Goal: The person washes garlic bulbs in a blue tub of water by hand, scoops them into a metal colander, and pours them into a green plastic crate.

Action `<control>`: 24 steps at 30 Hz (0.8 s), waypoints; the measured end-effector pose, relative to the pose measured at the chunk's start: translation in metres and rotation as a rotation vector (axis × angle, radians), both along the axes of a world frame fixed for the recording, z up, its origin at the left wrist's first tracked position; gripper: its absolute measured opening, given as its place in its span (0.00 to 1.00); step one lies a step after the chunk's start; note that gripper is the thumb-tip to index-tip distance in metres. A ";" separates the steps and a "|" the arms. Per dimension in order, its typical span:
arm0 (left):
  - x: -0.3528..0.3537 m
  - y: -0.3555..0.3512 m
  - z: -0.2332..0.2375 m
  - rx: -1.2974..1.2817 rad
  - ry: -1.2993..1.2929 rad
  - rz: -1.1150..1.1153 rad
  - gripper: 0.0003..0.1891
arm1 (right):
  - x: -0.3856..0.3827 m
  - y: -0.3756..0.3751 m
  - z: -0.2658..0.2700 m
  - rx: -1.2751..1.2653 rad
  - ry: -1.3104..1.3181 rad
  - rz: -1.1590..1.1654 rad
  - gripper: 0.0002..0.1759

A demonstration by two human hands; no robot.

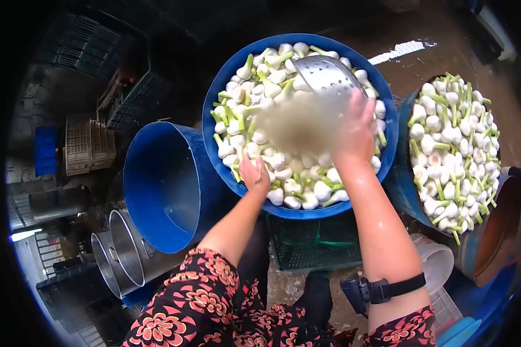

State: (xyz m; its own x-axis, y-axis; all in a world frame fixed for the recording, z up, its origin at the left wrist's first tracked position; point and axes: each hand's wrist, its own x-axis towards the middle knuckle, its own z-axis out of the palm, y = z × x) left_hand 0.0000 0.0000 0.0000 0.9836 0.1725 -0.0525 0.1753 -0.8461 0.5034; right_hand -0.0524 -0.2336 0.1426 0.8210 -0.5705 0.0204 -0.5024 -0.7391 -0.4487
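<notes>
Blue tub [300, 214], landmark: one, round, smooth plastic, in front of the person; filled with garlic [309, 199], whole bulbs, white, rounded, with short green stems. Colander [327, 74], one: shiny metal, curved, pierced with round holes; tilted among the bulbs in the tub's far right part. Hands, two, apart, both within the tub's rim. Right hand [358, 124]: fingers extended at the colander's near right edge; blur prevents telling whether it grips or only touches. Left hand [255, 173]: low over bulbs at the tub's near left side; whether any bulb is held cannot be told. Step in hand, as judged: working the colander and the bulbs inside the tub. Any further move of the colander would seem to call for a firm hold on its edge and a level tilt, the left hand keeping loose bulbs aside. Left of the tub: barrel [162, 185], blue plastic, wide-mouthed; nearer the person, metal pots [118, 254], two, thin-walled, cylindrical. Right of the tub: drum [404, 173], heaped with more stemmed bulbs. Below the tub's near rim: green crate [315, 246], plastic, meshed. Near right of the tub: pail [437, 260], whitish, round. On the right forearm: strap [405, 288], black, with a dark buckle.
</notes>
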 end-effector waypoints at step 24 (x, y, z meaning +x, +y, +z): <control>0.213 0.065 -0.108 -0.616 0.887 0.176 0.42 | 0.151 0.022 -0.187 0.093 0.836 -0.053 0.33</control>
